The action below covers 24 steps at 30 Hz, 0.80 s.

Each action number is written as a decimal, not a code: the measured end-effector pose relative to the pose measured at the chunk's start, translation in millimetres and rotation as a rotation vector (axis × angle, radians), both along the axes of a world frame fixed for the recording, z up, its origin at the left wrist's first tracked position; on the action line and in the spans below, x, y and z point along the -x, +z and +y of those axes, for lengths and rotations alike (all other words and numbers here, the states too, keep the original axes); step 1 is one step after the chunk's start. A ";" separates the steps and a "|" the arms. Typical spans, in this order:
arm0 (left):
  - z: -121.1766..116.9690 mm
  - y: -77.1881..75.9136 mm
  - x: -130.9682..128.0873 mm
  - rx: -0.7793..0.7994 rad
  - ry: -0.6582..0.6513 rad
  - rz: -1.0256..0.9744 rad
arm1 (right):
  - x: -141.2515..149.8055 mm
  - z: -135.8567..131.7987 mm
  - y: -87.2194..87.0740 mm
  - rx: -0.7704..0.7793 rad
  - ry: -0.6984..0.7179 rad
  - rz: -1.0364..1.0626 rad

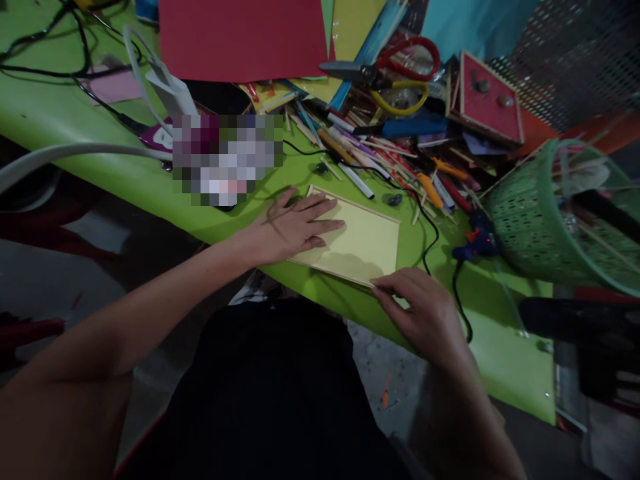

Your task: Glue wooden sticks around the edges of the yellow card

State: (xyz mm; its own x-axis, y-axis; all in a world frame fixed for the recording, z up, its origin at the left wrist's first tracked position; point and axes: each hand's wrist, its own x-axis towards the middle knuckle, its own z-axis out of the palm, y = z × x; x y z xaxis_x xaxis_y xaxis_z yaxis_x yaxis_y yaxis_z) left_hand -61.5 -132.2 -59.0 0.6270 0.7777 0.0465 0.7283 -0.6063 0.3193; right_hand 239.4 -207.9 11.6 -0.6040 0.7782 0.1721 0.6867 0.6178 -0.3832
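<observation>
A yellow card (367, 233) lies on the green tabletop, with thin wooden sticks along its far and near long edges. My left hand (295, 227) rests flat on the card's left part, fingers spread. At the near right corner, my right hand (420, 307) pinches the end of the near stick (345, 275) between thumb and forefinger. Whether those fingertips also grip the card's edge cannot be made out.
Beyond the card lie loose sticks and pens, scissors (373, 70) with red and yellow handles, and a red sheet (243, 40). A blue glue gun (475, 239) with a black cord sits beside a green basket (520, 207). A power strip (163, 137) stands left.
</observation>
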 end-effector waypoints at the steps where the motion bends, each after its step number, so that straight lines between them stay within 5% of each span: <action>1: 0.2 -0.2 -0.1 0.008 0.001 -0.008 | 0.2 -1.7 0.4 0.001 -0.002 0.000; 17: -2.4 7.6 -2.0 0.045 0.021 -0.015 | -2.2 -36.2 9.3 0.147 -0.031 -0.005; 24: -5.2 7.7 -0.1 0.015 0.026 -0.028 | -24.6 -33.5 15.6 0.036 -0.268 0.091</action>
State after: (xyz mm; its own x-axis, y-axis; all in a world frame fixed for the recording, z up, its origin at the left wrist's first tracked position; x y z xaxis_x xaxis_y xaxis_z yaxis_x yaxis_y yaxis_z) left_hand -61.4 -137.4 -51.3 0.6054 0.7942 0.0524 0.7342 -0.5826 0.3485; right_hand 264.0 -241.4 27.2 -0.3597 0.9145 0.1851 0.7853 0.4038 -0.4693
